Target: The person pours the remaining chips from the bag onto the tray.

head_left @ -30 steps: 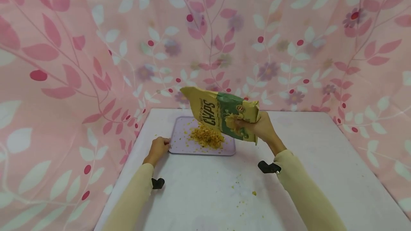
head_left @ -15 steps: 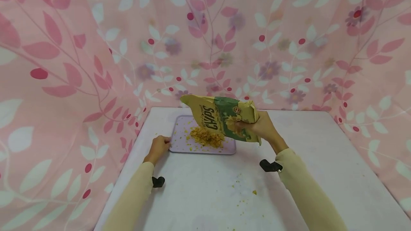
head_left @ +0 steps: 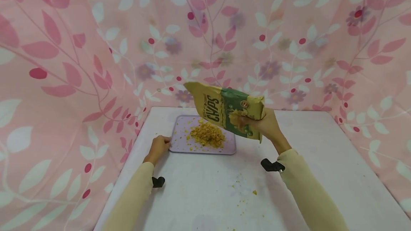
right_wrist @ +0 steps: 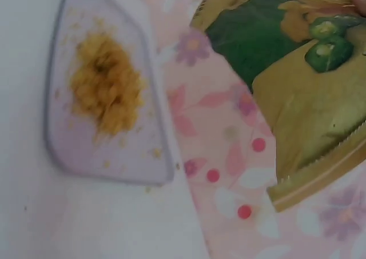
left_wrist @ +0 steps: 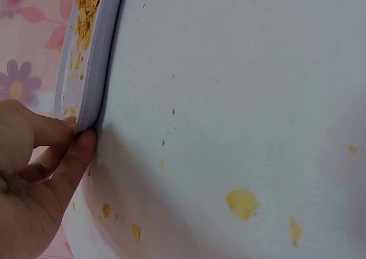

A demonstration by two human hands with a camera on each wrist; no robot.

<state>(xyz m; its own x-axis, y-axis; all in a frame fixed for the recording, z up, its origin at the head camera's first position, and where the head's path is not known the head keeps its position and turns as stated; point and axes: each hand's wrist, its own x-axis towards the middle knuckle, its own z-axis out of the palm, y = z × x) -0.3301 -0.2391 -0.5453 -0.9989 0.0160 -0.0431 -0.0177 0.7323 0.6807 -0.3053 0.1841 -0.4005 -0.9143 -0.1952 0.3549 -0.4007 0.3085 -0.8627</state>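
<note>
Chip bag point(head_left: 224, 108) held tilted over a lilac tray point(head_left: 230, 148)

The fingers of the right hand point(head_left: 268, 124) grasp the yellow-and-green chip bag by one end, raised clear of the table point(head_left: 192, 191); its other end slants above the tray. The fingers of the left hand point(head_left: 158, 149) pinch the near left corner of the tray, which rests on the table. A heap of broken chips point(head_left: 207, 135) lies in the tray. Loose crumbs point(head_left: 254, 192) dot the table, nearer the viewer. Behind stands a pink floral cloth point(head_left: 221, 27)

The head camera is facing forward and down; both wrist cameras are sharing the tray point(head_left: 229, 147) from nearer.
</note>
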